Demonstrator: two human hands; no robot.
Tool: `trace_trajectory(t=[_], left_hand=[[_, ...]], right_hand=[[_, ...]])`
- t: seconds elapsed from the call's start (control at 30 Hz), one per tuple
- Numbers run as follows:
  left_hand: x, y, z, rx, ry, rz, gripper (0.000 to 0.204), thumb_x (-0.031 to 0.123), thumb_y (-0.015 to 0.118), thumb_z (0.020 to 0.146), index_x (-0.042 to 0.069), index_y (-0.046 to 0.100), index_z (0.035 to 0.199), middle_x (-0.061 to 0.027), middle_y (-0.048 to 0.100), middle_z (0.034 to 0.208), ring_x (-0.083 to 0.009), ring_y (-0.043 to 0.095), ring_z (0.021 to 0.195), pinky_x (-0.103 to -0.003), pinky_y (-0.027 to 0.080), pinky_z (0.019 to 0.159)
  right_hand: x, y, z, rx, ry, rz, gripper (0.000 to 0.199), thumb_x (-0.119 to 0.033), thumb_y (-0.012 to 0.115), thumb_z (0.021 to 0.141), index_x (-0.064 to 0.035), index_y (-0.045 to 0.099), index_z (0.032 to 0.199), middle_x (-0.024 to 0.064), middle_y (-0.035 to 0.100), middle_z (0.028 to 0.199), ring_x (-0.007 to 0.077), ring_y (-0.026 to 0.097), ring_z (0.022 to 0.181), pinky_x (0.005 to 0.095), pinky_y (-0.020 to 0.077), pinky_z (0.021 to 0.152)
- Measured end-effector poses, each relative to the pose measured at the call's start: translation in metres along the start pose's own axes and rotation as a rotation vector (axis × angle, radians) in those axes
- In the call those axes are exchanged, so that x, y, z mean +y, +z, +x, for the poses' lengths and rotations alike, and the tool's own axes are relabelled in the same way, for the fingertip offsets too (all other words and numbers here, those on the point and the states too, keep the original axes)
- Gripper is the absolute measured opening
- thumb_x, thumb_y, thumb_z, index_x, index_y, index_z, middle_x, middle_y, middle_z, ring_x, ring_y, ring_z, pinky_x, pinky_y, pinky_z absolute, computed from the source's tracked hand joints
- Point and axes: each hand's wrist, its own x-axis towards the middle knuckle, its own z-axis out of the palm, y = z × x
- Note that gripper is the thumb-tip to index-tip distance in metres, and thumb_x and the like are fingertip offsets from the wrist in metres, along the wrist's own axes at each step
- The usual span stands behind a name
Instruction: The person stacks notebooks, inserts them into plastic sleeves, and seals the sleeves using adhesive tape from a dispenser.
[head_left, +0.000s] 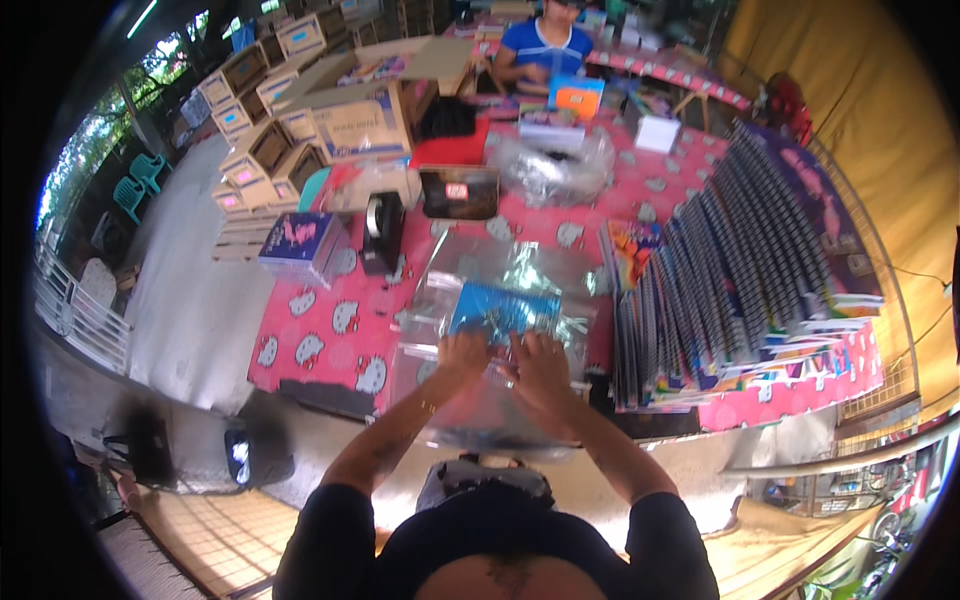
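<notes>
A blue notebook or booklet [505,308] lies flat in front of me, with shiny clear film over and around it. Its near edge is covered by my fingers. My left hand [466,357] is at the near left corner, fingers curled on a clear plastic bag [470,405]. Close beside it, my right hand [541,364] grips the same film, its fingertips bent over the near edge. Glare hides the exact finger contact. More clear plastic sheets [460,255] spread beyond the notebook.
Rows of spiral notebooks [700,270] stand to the right. A black tape dispenser [382,232], a wrapped notebook stack [300,245] and a dark tray [459,192] are to the left and beyond. Cardboard boxes [360,125] stand farther back; a person in blue [545,48] is across the table.
</notes>
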Motion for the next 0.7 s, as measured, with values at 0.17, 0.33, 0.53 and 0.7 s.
trace_trajectory(t=[0.17,0.33,0.53,0.7], left_hand=[[0.000,0.010,-0.029,0.417,0.450,-0.075,0.031,0.034,0.068,0.084,0.012,0.062,0.104,-0.0120,0.061,0.095,-0.0308,0.062,0.090,-0.047,0.048,0.080],[0.008,-0.011,-0.032,0.340,0.664,-0.104,0.031,0.018,0.068,0.082,0.010,0.061,0.110,-0.0114,0.063,0.105,-0.0310,0.061,0.097,-0.047,0.047,0.090],[-0.073,-0.044,-0.024,0.217,0.012,-1.200,0.047,-0.006,0.062,0.082,0.003,0.058,0.128,-0.0106,0.065,0.119,-0.0264,0.059,0.112,-0.040,0.044,0.098],[-0.115,-0.023,0.013,0.087,0.085,-1.413,0.062,-0.001,0.068,0.084,0.002,0.045,0.141,-0.0081,0.063,0.122,-0.0210,0.055,0.120,-0.037,0.040,0.104]], right_hand=[[0.044,0.000,0.078,-0.209,0.120,0.069,0.056,-0.049,0.059,0.089,-0.0089,0.062,0.127,0.0123,0.058,0.125,0.0285,0.055,0.117,0.0488,0.0420,0.095],[0.117,0.008,0.127,-0.654,0.375,0.398,0.061,-0.063,0.047,0.091,-0.0143,0.068,0.120,0.0165,0.066,0.116,0.0351,0.062,0.104,0.0460,0.0455,0.094],[0.104,-0.078,0.106,-0.497,0.574,1.244,0.058,-0.053,0.048,0.095,-0.0104,0.060,0.133,0.0141,0.068,0.108,0.0245,0.063,0.108,0.0368,0.0482,0.092],[0.052,-0.049,0.059,-0.152,0.275,1.266,0.077,-0.022,0.077,0.082,-0.0034,0.037,0.146,0.0097,0.052,0.134,0.0199,0.055,0.119,0.0357,0.0451,0.098]])
